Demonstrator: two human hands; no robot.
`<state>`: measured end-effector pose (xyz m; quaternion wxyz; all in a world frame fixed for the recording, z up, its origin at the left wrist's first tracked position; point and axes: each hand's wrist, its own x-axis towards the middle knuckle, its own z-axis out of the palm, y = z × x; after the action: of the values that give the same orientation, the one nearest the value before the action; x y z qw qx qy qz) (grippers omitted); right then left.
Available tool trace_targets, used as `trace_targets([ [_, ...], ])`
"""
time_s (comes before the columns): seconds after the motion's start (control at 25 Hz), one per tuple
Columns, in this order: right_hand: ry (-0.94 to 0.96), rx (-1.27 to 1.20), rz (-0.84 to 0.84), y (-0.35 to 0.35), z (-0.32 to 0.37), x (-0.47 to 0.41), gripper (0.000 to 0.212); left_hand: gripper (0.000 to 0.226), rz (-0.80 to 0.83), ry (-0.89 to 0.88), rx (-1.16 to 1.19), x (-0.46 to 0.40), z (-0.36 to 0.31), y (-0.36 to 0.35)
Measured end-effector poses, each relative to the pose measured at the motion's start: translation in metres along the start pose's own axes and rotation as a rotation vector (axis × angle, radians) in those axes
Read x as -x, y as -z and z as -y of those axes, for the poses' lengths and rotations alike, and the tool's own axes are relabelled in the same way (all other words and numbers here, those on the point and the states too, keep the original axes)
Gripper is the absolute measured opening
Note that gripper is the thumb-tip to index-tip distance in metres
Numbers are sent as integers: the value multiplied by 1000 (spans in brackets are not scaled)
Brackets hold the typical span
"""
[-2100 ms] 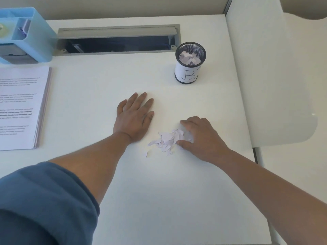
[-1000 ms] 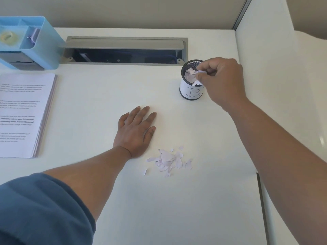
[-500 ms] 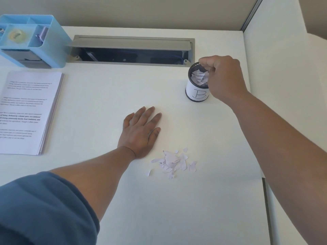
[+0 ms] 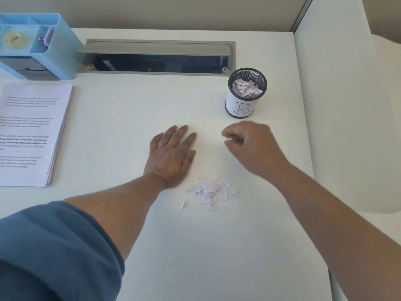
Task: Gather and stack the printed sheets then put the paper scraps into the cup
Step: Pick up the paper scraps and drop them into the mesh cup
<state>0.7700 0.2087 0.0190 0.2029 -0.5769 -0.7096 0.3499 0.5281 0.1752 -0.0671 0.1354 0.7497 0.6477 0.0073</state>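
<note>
Hovering with right hand [image 4: 253,148] loosely curled, empty; scraps [image 4: 211,191] lying just nearer-left of it, cup [image 4: 246,93] beyond; left hand [image 4: 171,157] flat, equally near.

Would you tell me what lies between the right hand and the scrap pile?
Only bare desk, in the head view: the right hand hovers apart from the scraps.

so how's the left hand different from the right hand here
The left hand lies flat on the white desk, fingers straight and together; the right hand is off the desk surface, fingers loosely curled and blurred. The left hand is beside the pile of torn paper scraps; the right hand is between that pile and the black mesh cup labelled B. Both hold nothing.
</note>
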Motion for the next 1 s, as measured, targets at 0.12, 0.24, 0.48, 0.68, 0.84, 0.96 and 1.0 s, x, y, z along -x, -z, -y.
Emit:
trace_targets([
  [0.12,-55,140,351,-25,-1,31,40,58,-5,-4,-5,0,0,-1],
  [0.24,-14,269,504,-45,5,51,38,58,-8,-7,-6,0,0,-1],
  [0.48,89,326,483,-62,4,57,17,57,-15,-5,4,0,1,-2],
  [0.68,115,353,394,-53,1,51,20,55,-15,-7,13,0,1,-2],
  [0.84,20,179,186,-31,-2,34,15,53,-18,-5,12,-1,1,-3],
  [0.96,-44,-31,-13,-2,6,16,6,54,-23,-14,20,-2,2,-4],
  [1.0,-45,-71,-97,8,10,7,5,54,-26,-18,24,-1,2,-4],
])
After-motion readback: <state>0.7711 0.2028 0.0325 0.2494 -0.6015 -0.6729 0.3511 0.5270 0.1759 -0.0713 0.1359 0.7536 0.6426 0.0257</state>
